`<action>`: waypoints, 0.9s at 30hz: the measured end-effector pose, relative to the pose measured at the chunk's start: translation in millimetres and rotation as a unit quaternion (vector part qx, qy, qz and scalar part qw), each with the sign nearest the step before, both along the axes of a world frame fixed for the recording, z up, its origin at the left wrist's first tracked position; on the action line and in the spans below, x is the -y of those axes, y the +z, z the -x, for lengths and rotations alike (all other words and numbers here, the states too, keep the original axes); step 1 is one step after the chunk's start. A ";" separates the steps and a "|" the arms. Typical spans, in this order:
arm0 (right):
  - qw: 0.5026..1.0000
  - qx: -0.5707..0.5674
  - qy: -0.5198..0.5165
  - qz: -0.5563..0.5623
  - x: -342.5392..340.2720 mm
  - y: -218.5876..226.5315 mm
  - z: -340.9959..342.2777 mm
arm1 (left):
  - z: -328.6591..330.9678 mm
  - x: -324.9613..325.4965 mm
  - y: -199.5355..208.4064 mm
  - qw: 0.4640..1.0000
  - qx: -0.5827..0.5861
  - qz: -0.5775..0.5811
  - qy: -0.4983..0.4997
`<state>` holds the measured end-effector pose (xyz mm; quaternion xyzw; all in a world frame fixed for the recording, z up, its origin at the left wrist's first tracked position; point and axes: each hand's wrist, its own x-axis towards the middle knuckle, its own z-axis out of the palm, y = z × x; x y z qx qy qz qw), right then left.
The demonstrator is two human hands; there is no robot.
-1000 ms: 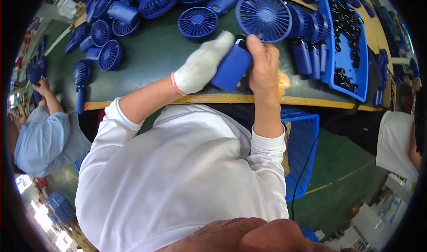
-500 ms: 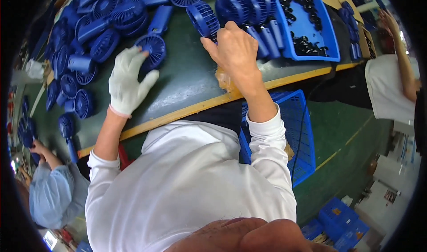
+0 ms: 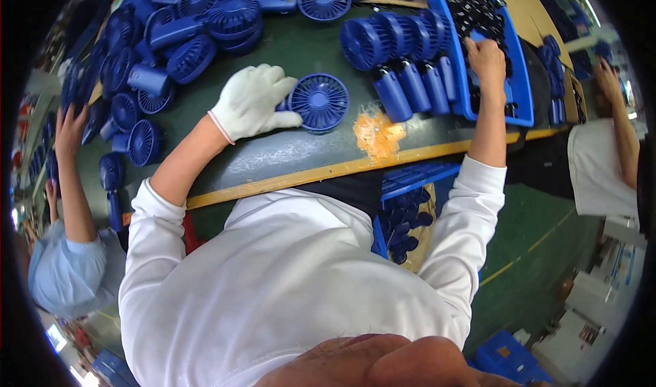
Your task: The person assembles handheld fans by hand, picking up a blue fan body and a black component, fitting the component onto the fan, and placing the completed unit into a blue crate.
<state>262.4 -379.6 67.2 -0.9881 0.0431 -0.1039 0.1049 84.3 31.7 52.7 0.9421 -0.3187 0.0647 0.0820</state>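
Note:
My left hand (image 3: 254, 103), in a white glove, is closed round the handle of a dark blue handheld fan (image 3: 318, 102). The fan's round grille faces up at the middle of the table, and its handle is mostly hidden under the glove. My bare right hand (image 3: 487, 60) reaches into a blue plastic tray (image 3: 521, 110) of small shiny black parts (image 3: 471, 11). Its fingers are curled down, and whatever they pinch is hidden. Between my hands, several fans (image 3: 393, 38) stand in a row on the table, handles toward me.
A heap of blue fans (image 3: 198, 24) covers the table's far left. Orange tape (image 3: 379, 135) lies by the yellowish front edge (image 3: 294, 179). Below the table is a blue crate (image 3: 417, 178) with dark blue parts. Co-workers' arms (image 3: 72, 148) show at both sides.
My right hand has let go of a fan at the row and moved right into the tray. My left hand has brought a fan from the heap's edge to the right, its head now pointing right.

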 end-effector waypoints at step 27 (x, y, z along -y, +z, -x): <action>0.715 0.104 0.188 -0.665 -196.5 -13.7 222.3 | 59.2 4.5 0.4 0.644 -0.324 0.658 0.218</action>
